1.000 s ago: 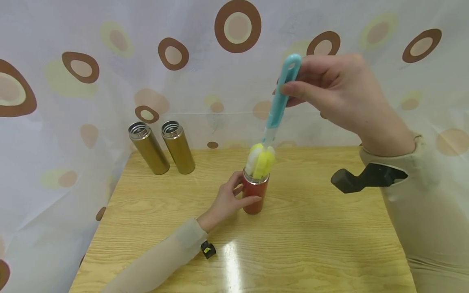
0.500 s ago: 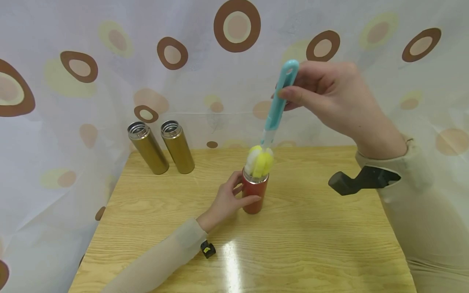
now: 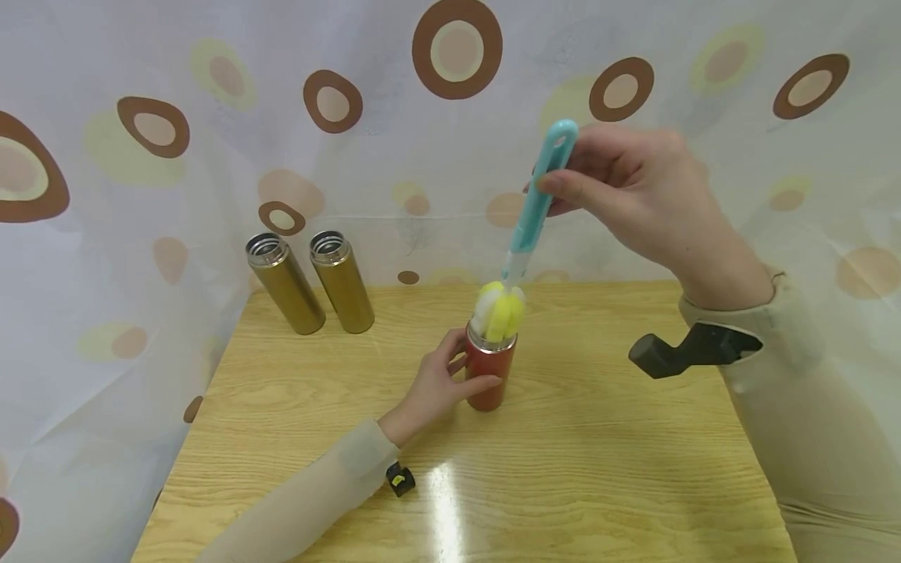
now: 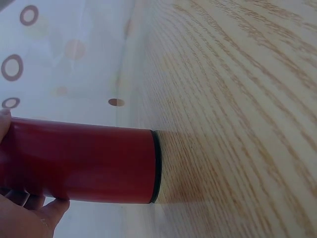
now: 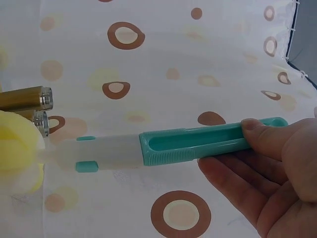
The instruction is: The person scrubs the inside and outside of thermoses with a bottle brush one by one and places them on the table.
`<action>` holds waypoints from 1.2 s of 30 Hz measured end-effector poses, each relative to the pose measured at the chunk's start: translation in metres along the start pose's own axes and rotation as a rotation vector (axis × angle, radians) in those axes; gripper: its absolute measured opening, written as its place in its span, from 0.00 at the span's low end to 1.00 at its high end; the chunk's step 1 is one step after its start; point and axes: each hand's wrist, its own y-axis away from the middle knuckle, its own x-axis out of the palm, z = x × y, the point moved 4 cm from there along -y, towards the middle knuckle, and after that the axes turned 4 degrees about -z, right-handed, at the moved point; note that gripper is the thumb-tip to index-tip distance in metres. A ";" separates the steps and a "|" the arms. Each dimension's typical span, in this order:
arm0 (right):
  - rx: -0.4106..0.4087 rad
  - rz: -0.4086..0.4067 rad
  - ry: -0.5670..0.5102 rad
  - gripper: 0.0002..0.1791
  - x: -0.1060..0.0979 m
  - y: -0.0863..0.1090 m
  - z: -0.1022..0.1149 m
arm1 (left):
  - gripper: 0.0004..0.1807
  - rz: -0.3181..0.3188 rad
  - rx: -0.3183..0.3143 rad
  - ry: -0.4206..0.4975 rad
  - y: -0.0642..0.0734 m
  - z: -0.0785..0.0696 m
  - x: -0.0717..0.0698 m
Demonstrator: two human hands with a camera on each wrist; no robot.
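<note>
A red thermos bottle (image 3: 489, 371) stands upright on the wooden table, its steel mouth uncovered. My left hand (image 3: 439, 383) grips it from the left side, thumb across the front; the left wrist view shows the bottle's red wall (image 4: 89, 161) and dark base on the tabletop. Above it, my right hand (image 3: 633, 184) pinches the turquoise handle of a bottle brush (image 3: 538, 199) between thumb and fingers. The brush's yellow and white sponge head (image 3: 501, 311) sits at the bottle's mouth, its lower end hidden by the rim. In the right wrist view the handle (image 5: 198, 144) lies between thumb and fingertips.
Two gold thermos bottles without lids, a left one (image 3: 287, 289) and a right one (image 3: 342, 285), stand at the table's back left. A patterned curtain (image 3: 394, 156) hangs behind the table (image 3: 598, 453).
My right hand has come down slightly with the bottle brush, and the sponge head sits a little lower at the mouth. My left hand and the red bottle have stayed in place.
</note>
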 end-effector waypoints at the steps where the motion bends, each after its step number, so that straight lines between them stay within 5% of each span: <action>1: -0.004 0.000 0.002 0.06 0.000 0.000 -0.001 | 0.36 -0.001 0.000 0.001 0.000 0.000 0.000; 16: -0.079 0.010 -0.156 0.06 0.009 -0.001 -0.007 | 0.36 0.002 -0.002 0.001 0.001 -0.003 0.001; 27: -0.006 0.017 -0.105 0.05 0.012 0.005 -0.014 | 0.35 -0.002 -0.013 -0.008 0.002 -0.003 0.002; 36: 0.019 -0.005 -0.178 0.05 0.011 0.009 -0.022 | 0.40 0.014 -0.077 -0.009 0.005 -0.007 0.003</action>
